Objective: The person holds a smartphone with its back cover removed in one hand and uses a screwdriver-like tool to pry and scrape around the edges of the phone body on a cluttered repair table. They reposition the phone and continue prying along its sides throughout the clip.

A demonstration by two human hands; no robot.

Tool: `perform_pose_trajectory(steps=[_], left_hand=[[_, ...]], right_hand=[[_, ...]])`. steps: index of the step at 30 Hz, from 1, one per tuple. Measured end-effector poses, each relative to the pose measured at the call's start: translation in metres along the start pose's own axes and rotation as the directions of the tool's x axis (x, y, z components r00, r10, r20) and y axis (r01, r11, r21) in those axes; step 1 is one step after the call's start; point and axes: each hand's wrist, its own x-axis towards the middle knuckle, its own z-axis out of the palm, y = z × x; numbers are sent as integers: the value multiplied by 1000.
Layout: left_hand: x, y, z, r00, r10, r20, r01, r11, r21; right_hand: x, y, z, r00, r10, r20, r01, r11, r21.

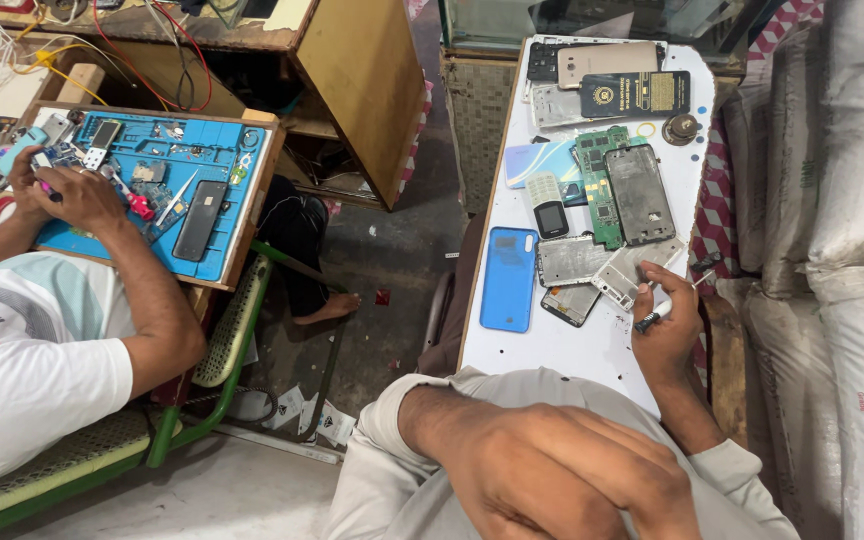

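Nearest to the camera, the left hand (562,470) rests on the person's lap with its fingers curled loosely and nothing in them. A little farther, the right hand (664,335) has its fingers closed around a small screwdriver (670,302) — dark handle at the bottom, thin metal tip pointing up and to the right. The tool looks light and stiff; I judge the ribbed handle the best place to hold it, because the shaft is thin and smooth.

The screwdriver is just beside a silver phone frame (624,272) on the white worktop (592,345). Left of this frame lies a blue back cover (509,278), a thin plastic shell that probably bends easily. Above the frame there is a green circuit board (597,190), which looks fragile and is better taken by the edges. The painted worktop seems smooth, so small parts could slide.

Far left of the frame, another person's hands (62,195) work over a blue repair mat (187,165). To the right of the frame stand white sacks (852,190).
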Motion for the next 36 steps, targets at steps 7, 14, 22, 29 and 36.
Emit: perform_pose_trajectory(steps=[7, 14, 22, 29, 36], left_hand=[[13, 23, -19, 952, 295, 79, -300, 855, 423], [17, 32, -9, 937, 350, 4, -285, 756, 589], [12, 18, -11, 901, 431, 58, -319, 564, 761], [-45, -79, -16, 890, -97, -446, 433, 484, 760], [-124, -169, -29, 691, -337, -639, 640, -126, 758]], right_hand=[[-1, -4, -2, 1000, 3, 12, -3, 1000, -13], [-4, -5, -1, 999, 17, 31, -17, 1000, 0], [-6, 4, 1, 1000, 6, 25, -6, 1000, 13], [-8, 9, -1, 998, 54, 11, -54, 996, 65], [-6, 4, -3, 1000, 28, -7, -28, 998, -48]])
